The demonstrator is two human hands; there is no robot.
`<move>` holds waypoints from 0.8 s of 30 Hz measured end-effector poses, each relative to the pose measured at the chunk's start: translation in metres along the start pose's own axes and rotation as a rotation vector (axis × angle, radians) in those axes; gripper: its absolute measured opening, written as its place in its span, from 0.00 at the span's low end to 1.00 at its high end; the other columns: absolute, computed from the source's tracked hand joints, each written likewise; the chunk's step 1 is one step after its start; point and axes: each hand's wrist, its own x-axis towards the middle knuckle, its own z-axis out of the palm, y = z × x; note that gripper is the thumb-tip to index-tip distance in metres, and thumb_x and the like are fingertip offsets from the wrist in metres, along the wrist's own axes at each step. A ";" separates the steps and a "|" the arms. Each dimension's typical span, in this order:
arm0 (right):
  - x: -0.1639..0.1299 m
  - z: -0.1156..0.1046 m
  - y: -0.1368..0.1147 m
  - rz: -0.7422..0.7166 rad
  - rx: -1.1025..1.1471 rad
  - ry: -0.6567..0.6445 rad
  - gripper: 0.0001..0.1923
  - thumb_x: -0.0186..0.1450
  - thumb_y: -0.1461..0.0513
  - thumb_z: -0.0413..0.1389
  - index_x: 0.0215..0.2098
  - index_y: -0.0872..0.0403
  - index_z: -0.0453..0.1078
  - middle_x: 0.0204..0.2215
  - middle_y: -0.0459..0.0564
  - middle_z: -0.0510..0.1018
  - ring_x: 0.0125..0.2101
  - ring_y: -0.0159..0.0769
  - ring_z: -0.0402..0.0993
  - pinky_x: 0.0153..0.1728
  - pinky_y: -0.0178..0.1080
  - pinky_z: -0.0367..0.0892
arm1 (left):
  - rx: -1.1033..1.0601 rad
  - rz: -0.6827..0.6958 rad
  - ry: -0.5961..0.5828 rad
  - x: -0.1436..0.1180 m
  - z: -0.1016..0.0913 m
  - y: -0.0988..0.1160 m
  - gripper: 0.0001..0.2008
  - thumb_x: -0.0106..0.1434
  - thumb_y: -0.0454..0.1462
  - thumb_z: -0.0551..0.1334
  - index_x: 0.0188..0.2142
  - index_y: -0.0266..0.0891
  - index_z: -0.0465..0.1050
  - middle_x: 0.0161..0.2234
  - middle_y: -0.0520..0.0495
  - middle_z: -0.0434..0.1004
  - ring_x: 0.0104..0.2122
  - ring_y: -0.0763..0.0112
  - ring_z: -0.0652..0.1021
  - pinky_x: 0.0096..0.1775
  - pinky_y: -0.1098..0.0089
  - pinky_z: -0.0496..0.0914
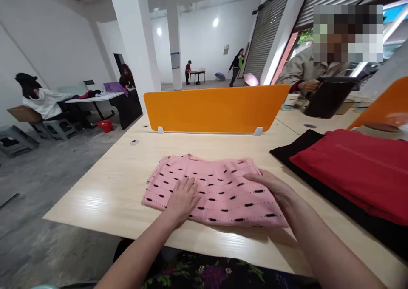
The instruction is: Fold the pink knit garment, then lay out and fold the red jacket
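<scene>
A folded pink top [216, 182] with rows of black dashes and dots lies on the light wooden table [105, 182] in front of me. My left hand [183, 199] rests flat on its left part, fingers stretched out over the fabric. At the right edge, my right hand [274, 187] has its thumb on top of the cloth and its fingers tucked beneath, gripping that side. The right fingers are mostly hidden by the fabric. That right edge appears slightly raised off the table.
Folded red cloth [353, 165] lies on black cloth [302, 146] to the right. An orange divider [216, 110] crosses the table's far side. Beyond it, a person [306, 72] handles a black container [330, 97]. Other people and a white table [105, 97] are farther off.
</scene>
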 end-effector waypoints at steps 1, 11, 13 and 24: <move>-0.003 0.012 -0.013 -0.030 0.014 0.002 0.21 0.53 0.57 0.63 0.44 0.55 0.72 0.40 0.59 0.80 0.42 0.51 0.77 0.42 0.48 0.73 | 0.001 0.005 0.000 -0.009 -0.001 -0.002 0.25 0.70 0.47 0.44 0.61 0.40 0.60 0.64 0.43 0.56 0.64 0.56 0.56 0.62 0.49 0.53; 0.093 0.192 -0.035 -0.359 -0.086 -0.107 0.29 0.56 0.56 0.61 0.53 0.56 0.65 0.41 0.53 0.77 0.37 0.39 0.76 0.41 0.46 0.72 | -0.079 0.022 -0.030 -0.077 -0.015 -0.011 0.23 0.69 0.45 0.47 0.61 0.43 0.59 0.61 0.45 0.63 0.64 0.58 0.56 0.63 0.48 0.47; 0.108 0.205 -0.016 -0.435 -0.404 -0.056 0.27 0.61 0.54 0.57 0.56 0.55 0.64 0.48 0.57 0.75 0.46 0.43 0.73 0.49 0.50 0.68 | -0.074 0.015 -0.025 -0.092 -0.014 -0.015 0.24 0.68 0.46 0.49 0.61 0.42 0.58 0.60 0.44 0.63 0.63 0.57 0.56 0.63 0.48 0.47; 0.084 0.187 0.035 -0.383 -1.309 -0.084 0.33 0.68 0.45 0.39 0.67 0.49 0.51 0.68 0.52 0.47 0.65 0.57 0.42 0.58 0.63 0.43 | -0.127 -0.049 0.076 -0.129 -0.018 -0.040 0.20 0.68 0.45 0.49 0.55 0.43 0.67 0.55 0.44 0.71 0.57 0.59 0.68 0.60 0.49 0.58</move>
